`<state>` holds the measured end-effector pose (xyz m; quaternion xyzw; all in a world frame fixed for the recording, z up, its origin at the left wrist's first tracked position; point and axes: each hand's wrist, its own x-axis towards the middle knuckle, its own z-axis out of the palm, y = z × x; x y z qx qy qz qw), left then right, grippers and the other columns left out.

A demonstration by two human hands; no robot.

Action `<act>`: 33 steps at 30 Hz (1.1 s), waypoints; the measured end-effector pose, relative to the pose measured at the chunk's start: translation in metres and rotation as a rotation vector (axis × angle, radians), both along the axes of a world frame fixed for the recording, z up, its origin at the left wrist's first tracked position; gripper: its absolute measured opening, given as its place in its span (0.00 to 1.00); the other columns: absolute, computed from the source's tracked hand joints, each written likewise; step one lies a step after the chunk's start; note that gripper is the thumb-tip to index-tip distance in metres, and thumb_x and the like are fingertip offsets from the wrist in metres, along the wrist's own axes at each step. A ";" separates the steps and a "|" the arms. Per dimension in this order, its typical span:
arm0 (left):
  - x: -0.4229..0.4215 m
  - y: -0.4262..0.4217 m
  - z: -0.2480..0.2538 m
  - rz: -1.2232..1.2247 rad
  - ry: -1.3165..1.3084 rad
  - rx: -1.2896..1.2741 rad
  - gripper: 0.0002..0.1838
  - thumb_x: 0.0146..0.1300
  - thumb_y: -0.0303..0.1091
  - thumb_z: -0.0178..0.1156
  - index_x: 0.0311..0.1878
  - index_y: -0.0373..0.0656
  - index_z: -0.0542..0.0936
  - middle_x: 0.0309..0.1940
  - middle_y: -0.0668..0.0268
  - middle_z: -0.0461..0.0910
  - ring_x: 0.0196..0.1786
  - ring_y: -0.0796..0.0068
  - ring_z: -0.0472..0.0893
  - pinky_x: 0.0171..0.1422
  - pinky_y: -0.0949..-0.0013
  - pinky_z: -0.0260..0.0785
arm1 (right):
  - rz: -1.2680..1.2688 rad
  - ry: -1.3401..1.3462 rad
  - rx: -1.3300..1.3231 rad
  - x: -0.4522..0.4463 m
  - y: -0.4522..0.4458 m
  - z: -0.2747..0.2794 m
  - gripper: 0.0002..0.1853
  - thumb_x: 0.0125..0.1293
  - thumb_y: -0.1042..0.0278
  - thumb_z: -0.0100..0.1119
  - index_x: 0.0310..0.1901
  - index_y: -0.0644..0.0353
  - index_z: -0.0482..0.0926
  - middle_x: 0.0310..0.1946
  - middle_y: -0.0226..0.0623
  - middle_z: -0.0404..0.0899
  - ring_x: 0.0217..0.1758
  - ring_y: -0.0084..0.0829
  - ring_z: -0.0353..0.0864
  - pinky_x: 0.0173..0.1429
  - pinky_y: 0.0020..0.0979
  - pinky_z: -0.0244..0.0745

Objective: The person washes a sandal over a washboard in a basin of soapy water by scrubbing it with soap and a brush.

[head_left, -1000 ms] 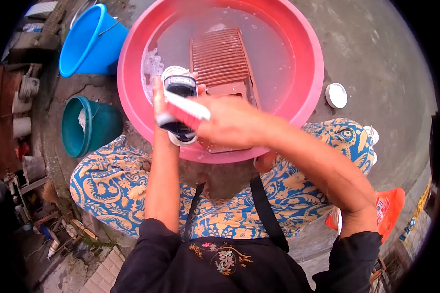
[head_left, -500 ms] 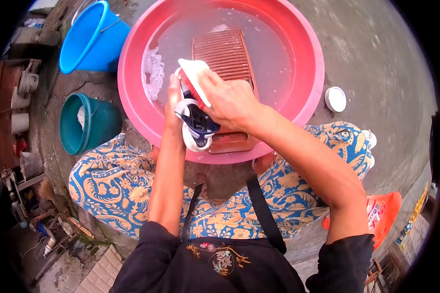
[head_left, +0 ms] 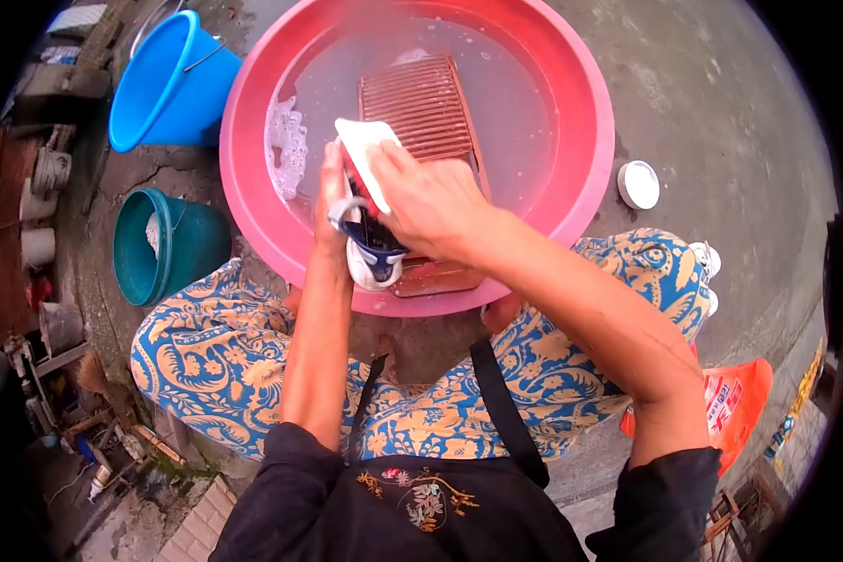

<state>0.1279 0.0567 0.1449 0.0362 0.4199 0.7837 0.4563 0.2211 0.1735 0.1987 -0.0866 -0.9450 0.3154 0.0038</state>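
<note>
A dark blue and white shoe (head_left: 375,266) is held over the near side of a pink basin (head_left: 592,140). My left hand (head_left: 330,201) grips the shoe along its left side, with the fingers pointing away from me. In my right hand (head_left: 433,201) is a brush (head_left: 365,150) with a white back and red bristles, pressed against the shoe. The bristle tips and the shoe's far end are hidden behind the brush and hands. A brown ridged washboard (head_left: 420,105) lies in the cloudy water beneath them.
Left of the basin are a blue bucket (head_left: 173,89) and a green bucket (head_left: 192,245) with something whitish inside. A small white bowl (head_left: 639,184) sits on the concrete at the right. An orange packet (head_left: 740,407) lies beside my right elbow. Foam floats at the basin's left.
Since the first frame the shoe has tilted and the brush has turned, its white back now facing up. Over the last half second, the brush and hands have shifted only slightly.
</note>
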 end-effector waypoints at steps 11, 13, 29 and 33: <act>0.003 -0.014 0.006 -0.153 -0.278 0.157 0.41 0.66 0.67 0.38 0.58 0.34 0.70 0.46 0.51 0.80 0.38 0.59 0.84 0.35 0.64 0.82 | -0.231 0.000 -0.192 -0.004 0.035 0.025 0.26 0.61 0.54 0.52 0.58 0.58 0.68 0.51 0.51 0.76 0.49 0.51 0.79 0.53 0.44 0.73; 0.010 -0.003 0.006 0.081 -0.327 0.004 0.38 0.66 0.67 0.39 0.59 0.37 0.69 0.51 0.51 0.77 0.46 0.56 0.81 0.52 0.55 0.77 | 0.026 -0.174 -0.050 0.013 0.000 0.031 0.30 0.60 0.56 0.56 0.62 0.59 0.65 0.54 0.51 0.73 0.44 0.50 0.80 0.50 0.44 0.75; -0.003 -0.009 0.009 -0.036 -0.165 0.131 0.35 0.69 0.62 0.37 0.62 0.39 0.67 0.53 0.54 0.76 0.56 0.61 0.77 0.64 0.58 0.69 | 0.015 -0.001 -0.121 0.014 -0.004 0.036 0.22 0.62 0.58 0.50 0.53 0.64 0.68 0.51 0.53 0.74 0.48 0.52 0.79 0.52 0.49 0.73; 0.020 0.011 0.018 0.006 -0.132 -0.069 0.33 0.71 0.61 0.35 0.58 0.40 0.69 0.47 0.58 0.79 0.47 0.66 0.81 0.52 0.63 0.76 | -0.123 -0.166 -0.044 -0.010 0.020 -0.006 0.28 0.60 0.54 0.54 0.58 0.60 0.65 0.51 0.51 0.75 0.46 0.53 0.79 0.49 0.49 0.74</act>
